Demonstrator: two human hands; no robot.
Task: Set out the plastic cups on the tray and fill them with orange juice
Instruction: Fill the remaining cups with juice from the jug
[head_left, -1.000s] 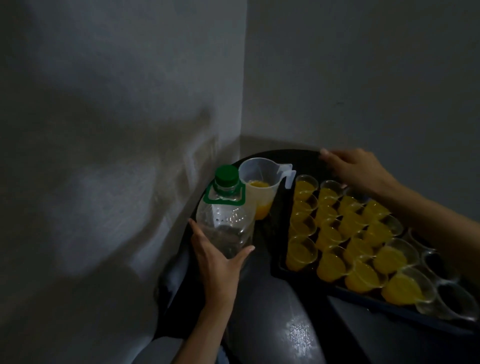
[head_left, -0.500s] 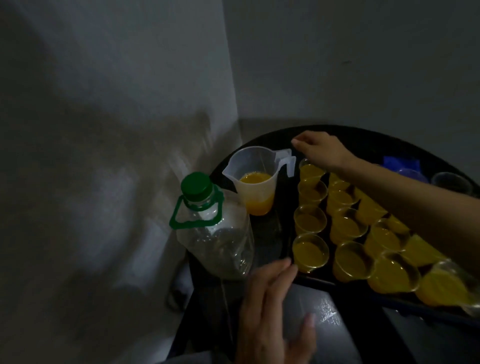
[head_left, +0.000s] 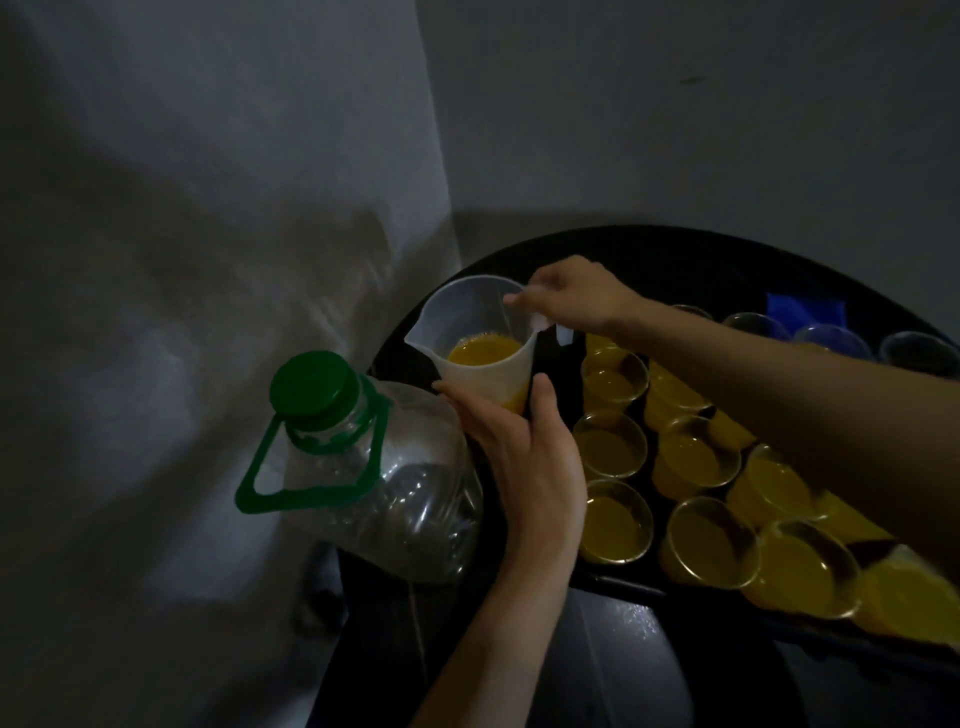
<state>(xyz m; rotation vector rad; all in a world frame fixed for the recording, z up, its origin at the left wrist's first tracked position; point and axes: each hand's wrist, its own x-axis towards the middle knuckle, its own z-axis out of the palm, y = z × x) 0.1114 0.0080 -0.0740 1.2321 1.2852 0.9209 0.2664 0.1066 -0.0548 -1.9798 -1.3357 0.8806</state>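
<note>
Shifted left hand (head_left: 524, 467) off green-capped bottle (head_left: 384, 483) onto measuring jug (head_left: 467, 317), fingers wrapped round base; right hand (head_left: 576, 296) pinching at handle (juice low). Likely pour into empty cups (head_left: 919, 351) next.

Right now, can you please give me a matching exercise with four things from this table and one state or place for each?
Things:
1 jug
2 bottle
3 near cups
4 far cups

States:
a green cap on
b filled with juice, standing on the tray
c held by left hand and right hand
d empty, beside the blue thing

Pairs: 1-c, 2-a, 3-b, 4-d
</note>
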